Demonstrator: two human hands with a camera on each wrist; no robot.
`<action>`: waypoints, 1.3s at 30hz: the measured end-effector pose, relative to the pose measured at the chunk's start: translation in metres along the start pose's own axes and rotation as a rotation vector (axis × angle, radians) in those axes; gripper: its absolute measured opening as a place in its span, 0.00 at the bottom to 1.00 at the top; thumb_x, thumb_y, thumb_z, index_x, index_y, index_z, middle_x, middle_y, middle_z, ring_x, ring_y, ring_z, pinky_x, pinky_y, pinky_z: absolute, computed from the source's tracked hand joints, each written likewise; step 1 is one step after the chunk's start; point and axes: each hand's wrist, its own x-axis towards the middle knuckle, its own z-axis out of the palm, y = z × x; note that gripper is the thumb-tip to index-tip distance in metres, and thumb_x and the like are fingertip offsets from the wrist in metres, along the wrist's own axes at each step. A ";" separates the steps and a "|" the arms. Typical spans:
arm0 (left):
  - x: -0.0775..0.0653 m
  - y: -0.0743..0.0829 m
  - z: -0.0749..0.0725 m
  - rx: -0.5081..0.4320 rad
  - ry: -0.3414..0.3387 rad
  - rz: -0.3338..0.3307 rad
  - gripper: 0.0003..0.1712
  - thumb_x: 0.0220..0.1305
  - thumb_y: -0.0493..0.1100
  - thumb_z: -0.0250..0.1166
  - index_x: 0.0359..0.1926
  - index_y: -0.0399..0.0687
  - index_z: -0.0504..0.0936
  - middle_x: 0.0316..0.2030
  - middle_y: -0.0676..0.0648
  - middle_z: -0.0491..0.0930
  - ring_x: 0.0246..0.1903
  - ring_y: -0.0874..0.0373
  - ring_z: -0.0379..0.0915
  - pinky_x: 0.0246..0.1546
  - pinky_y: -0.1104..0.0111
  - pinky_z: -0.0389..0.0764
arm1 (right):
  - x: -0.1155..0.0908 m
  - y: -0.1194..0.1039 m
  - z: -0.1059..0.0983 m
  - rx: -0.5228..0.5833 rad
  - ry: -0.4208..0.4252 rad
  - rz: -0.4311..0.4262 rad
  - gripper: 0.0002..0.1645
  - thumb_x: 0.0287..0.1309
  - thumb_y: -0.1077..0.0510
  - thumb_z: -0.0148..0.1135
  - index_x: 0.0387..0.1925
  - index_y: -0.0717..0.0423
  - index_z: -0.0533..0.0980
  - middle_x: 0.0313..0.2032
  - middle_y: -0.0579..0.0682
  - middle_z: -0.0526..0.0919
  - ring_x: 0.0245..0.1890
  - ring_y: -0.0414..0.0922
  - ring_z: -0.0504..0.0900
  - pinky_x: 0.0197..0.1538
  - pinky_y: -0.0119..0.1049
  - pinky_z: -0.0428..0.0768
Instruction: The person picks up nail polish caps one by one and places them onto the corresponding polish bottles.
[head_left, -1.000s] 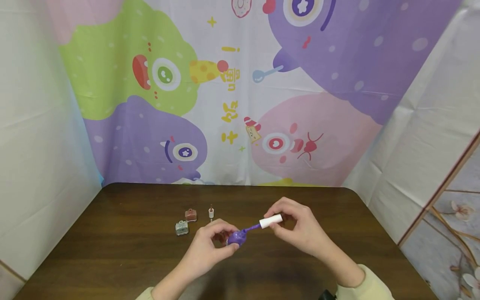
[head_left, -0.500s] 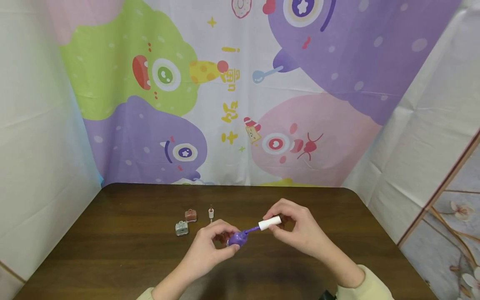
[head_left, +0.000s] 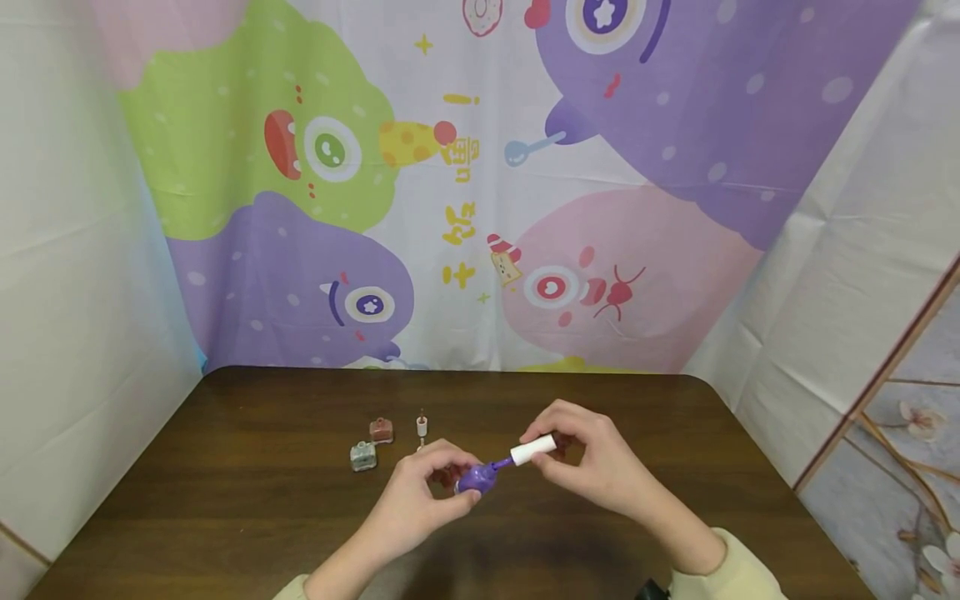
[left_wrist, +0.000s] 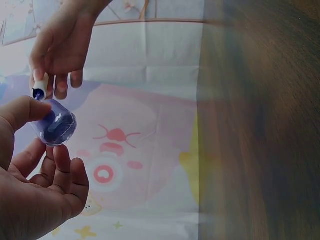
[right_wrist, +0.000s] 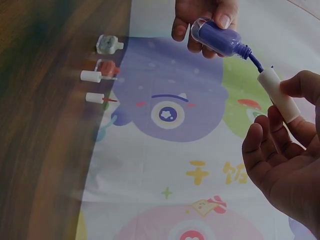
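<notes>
My left hand pinches a clear nail polish bottle of purple polish between thumb and fingers, its neck tilted up to the right. My right hand grips the white brush cap by thumb and fingertips. From the cap, a purple-coated brush stem runs into the bottle's threaded neck in the right wrist view; its tip is hidden inside. A short length of stem shows between cap and neck. The left wrist view shows the bottle with the other hand's cap just beyond it.
Two uncapped nail polish bottles, one reddish-brown and one silvery grey, stand left on the dark wooden table. Two white brush caps lie near them, one with a reddish brush. A cartoon-print curtain hangs behind.
My right hand has moved slightly left and down, bringing the white cap closer to the bottle, so less of the purple stem shows. The left hand has stayed almost still.
</notes>
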 end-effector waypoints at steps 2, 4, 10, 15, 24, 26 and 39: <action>0.000 0.000 0.000 0.004 -0.003 -0.003 0.16 0.45 0.34 0.72 0.36 0.55 0.83 0.31 0.57 0.79 0.29 0.64 0.71 0.30 0.67 0.76 | -0.001 0.003 0.001 0.007 -0.005 -0.003 0.11 0.49 0.63 0.69 0.36 0.50 0.80 0.33 0.44 0.80 0.25 0.39 0.75 0.24 0.28 0.75; 0.000 0.001 0.000 0.006 -0.004 -0.005 0.16 0.45 0.34 0.72 0.36 0.55 0.83 0.31 0.57 0.79 0.29 0.64 0.71 0.30 0.67 0.76 | -0.001 0.004 0.001 0.017 -0.011 -0.006 0.10 0.51 0.62 0.69 0.36 0.49 0.80 0.33 0.43 0.80 0.25 0.38 0.74 0.24 0.28 0.75; 0.001 0.001 0.001 0.008 -0.004 0.002 0.15 0.45 0.35 0.72 0.36 0.55 0.83 0.31 0.57 0.79 0.29 0.64 0.71 0.30 0.67 0.76 | 0.000 0.003 0.002 0.038 -0.023 -0.014 0.09 0.52 0.61 0.68 0.36 0.47 0.80 0.33 0.43 0.80 0.24 0.38 0.74 0.24 0.28 0.75; 0.000 0.000 0.003 -0.001 -0.009 0.004 0.14 0.46 0.35 0.72 0.36 0.55 0.83 0.31 0.57 0.79 0.29 0.64 0.71 0.30 0.67 0.77 | 0.000 0.004 0.004 0.040 -0.033 -0.016 0.10 0.51 0.62 0.68 0.36 0.47 0.79 0.33 0.42 0.80 0.24 0.39 0.74 0.24 0.30 0.76; 0.000 -0.001 0.005 -0.009 -0.011 0.004 0.14 0.47 0.35 0.72 0.36 0.54 0.83 0.31 0.56 0.79 0.28 0.63 0.72 0.29 0.71 0.75 | 0.001 0.004 0.005 0.052 -0.058 -0.023 0.09 0.53 0.60 0.68 0.36 0.47 0.79 0.34 0.43 0.80 0.24 0.42 0.75 0.24 0.31 0.76; 0.000 0.000 0.005 -0.007 -0.011 0.008 0.14 0.47 0.35 0.72 0.36 0.54 0.83 0.31 0.56 0.79 0.28 0.64 0.72 0.29 0.72 0.75 | 0.002 0.005 0.006 0.055 -0.062 -0.030 0.08 0.53 0.60 0.68 0.36 0.48 0.79 0.34 0.43 0.80 0.24 0.41 0.74 0.24 0.30 0.76; 0.000 0.001 0.006 -0.012 -0.019 0.004 0.14 0.47 0.36 0.72 0.37 0.54 0.83 0.32 0.56 0.80 0.29 0.64 0.72 0.31 0.68 0.77 | 0.007 0.002 0.008 0.064 -0.100 -0.027 0.09 0.52 0.59 0.69 0.37 0.49 0.80 0.33 0.41 0.80 0.24 0.39 0.74 0.25 0.29 0.76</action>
